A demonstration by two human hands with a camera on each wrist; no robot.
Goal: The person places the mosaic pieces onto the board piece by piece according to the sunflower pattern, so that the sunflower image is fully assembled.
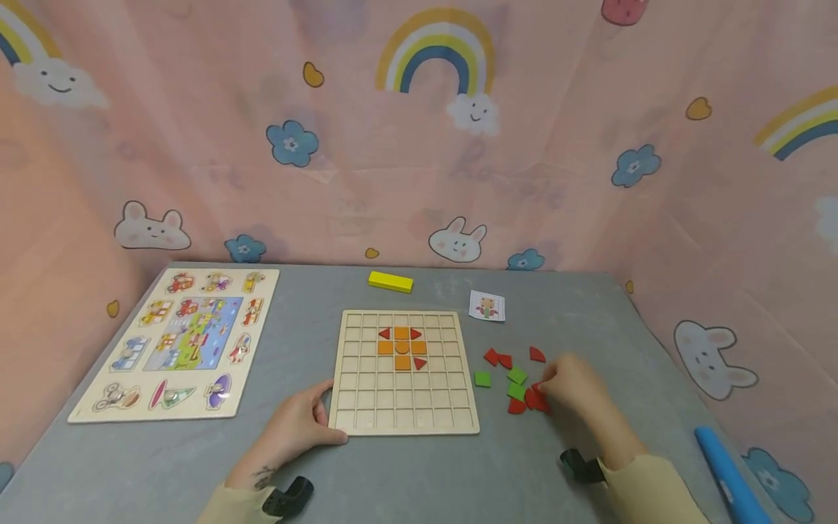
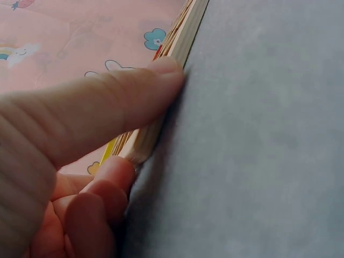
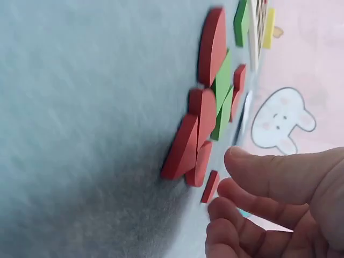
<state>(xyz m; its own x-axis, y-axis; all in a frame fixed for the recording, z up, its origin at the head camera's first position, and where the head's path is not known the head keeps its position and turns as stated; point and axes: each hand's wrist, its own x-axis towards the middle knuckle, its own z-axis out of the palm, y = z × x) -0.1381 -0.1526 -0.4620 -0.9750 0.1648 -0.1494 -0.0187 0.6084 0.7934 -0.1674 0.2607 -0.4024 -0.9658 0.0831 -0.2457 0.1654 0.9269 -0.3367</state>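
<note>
A wooden grid board (image 1: 404, 411) lies on the table, with several orange squares (image 1: 401, 332) and three red triangles (image 1: 420, 363) set in its upper cells. My left hand (image 1: 297, 426) grips the board's lower left corner; in the left wrist view the thumb (image 2: 134, 94) lies along the board's edge. My right hand (image 1: 579, 386) hovers at a loose cluster of red pieces (image 1: 517, 406), some with curved edges, and green squares (image 1: 482, 379). In the right wrist view its thumb and fingers stand apart, with nothing visible between them, beside a red piece (image 3: 210, 186).
A small picture card (image 1: 487, 306) lies behind the loose pieces. Beyond the board is a yellow bar (image 1: 390, 282). On the left lies a picture puzzle board (image 1: 124, 404). A blue cylindrical object (image 1: 729, 473) rests at the right edge. Pink printed cloth (image 1: 556, 218) surrounds the table.
</note>
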